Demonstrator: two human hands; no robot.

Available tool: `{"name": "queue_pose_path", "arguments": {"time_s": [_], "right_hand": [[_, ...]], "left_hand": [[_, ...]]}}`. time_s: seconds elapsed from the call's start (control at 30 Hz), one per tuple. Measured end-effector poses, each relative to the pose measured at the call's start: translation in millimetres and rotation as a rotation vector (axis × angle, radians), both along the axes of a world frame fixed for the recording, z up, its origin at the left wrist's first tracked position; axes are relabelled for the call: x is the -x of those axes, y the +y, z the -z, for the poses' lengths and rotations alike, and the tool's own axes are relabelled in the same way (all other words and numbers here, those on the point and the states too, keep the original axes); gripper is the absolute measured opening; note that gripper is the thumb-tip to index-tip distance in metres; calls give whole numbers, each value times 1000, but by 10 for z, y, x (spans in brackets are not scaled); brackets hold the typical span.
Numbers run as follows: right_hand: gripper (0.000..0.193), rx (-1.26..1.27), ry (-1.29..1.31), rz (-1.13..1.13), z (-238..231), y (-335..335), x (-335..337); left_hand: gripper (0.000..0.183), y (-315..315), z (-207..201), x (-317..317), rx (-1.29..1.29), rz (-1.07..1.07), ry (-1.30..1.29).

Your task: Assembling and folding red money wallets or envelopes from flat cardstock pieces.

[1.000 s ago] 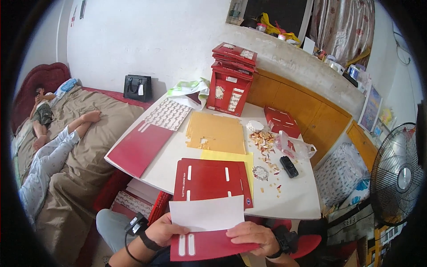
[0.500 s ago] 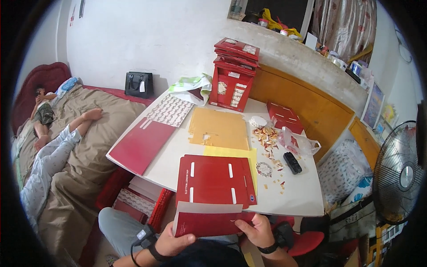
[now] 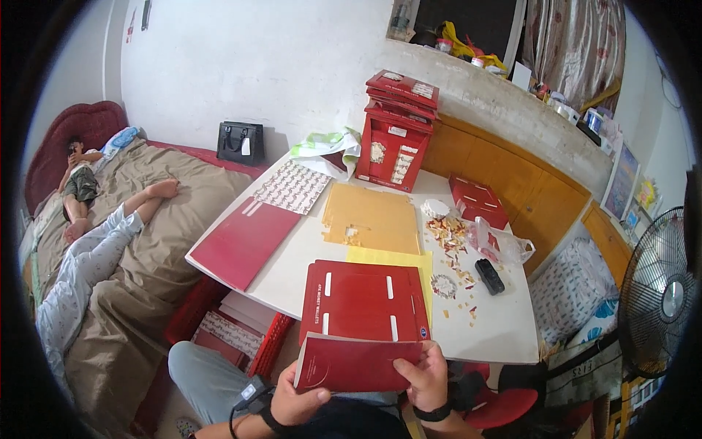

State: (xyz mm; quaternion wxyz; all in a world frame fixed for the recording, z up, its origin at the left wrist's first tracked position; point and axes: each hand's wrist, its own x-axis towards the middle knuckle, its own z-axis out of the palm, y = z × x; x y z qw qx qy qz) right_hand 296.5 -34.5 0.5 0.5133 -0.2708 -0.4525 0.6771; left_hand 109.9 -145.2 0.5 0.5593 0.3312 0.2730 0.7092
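Observation:
My left hand (image 3: 298, 404) grips the lower left corner of a dark red rectangular card (image 3: 358, 367), its thumb lying on the front. At the card's right end my right hand (image 3: 425, 374) is closed on it, thumb on the front and fingers behind. Whether the card is one piece or several layers I cannot tell. Just beyond it, on the white table (image 3: 289, 274), lies a flat red cardboard box panel (image 3: 358, 298) with white slots. Its near edge is hidden behind the held card. A yellow sheet (image 3: 398, 259) sits partly under that panel.
Left on the table are a larger dark red sheet (image 3: 245, 241) and a patterned sheet (image 3: 294, 186). Tan cardboard (image 3: 371, 218), stacked red boxes (image 3: 395, 150), small paper scraps (image 3: 447, 235) and a black device (image 3: 490, 276) lie farther over. A fan (image 3: 669, 296) stands right; a person (image 3: 80, 179) lies on the bed.
The pale strip along the card's top edge has mostly gone from sight, and the red face now fills it. Both hands keep hold. The whole view has shifted slightly.

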Motion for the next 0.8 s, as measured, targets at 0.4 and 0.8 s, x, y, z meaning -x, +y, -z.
{"name": "queue_pose_path", "arguments": {"time_s": [0.4, 0.8], "right_hand": [[41, 77, -134, -312, -86, 46, -231], [31, -467, -689, -515, -286, 38, -55]], "left_hand": [[30, 213, -126, -55, 84, -306, -271], [21, 312, -168, -287, 52, -290, -224]]}}
